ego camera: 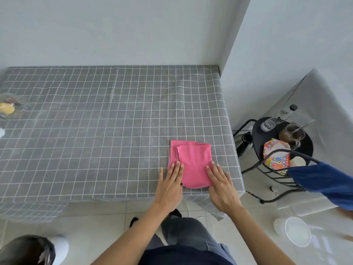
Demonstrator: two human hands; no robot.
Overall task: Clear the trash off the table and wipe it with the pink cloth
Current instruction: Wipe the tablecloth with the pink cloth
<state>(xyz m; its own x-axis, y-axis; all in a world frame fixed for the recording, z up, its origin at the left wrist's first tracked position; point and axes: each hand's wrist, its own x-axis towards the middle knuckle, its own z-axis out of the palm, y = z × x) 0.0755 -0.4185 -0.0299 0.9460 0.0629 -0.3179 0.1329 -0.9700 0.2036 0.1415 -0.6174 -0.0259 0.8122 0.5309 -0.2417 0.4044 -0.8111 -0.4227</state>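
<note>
- Pink cloth (pixel 192 163): folded, lying flat on the table (pixel 95 131) near its front right corner
- Left hand (pixel 170 185): flat, fingers spread apart, fingertips on the cloth's left edge; grip not clamped on anything
- Right hand (pixel 221 185): flat, fingers apart, pressing the cloth's right edge
- Glass dish (pixel 10 109) holding something yellow: far left of both hands, at the table's edge

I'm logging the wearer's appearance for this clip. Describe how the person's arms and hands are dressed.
Both forearms are bare from wrist to the bottom of the frame, with no sleeves, watch or bracelet showing. The left hand and right hand wear no gloves, and their nails are short and unpainted. A small dark mark beside the left hand near the pink cloth might be a ring, but it is too small to tell.
</note>
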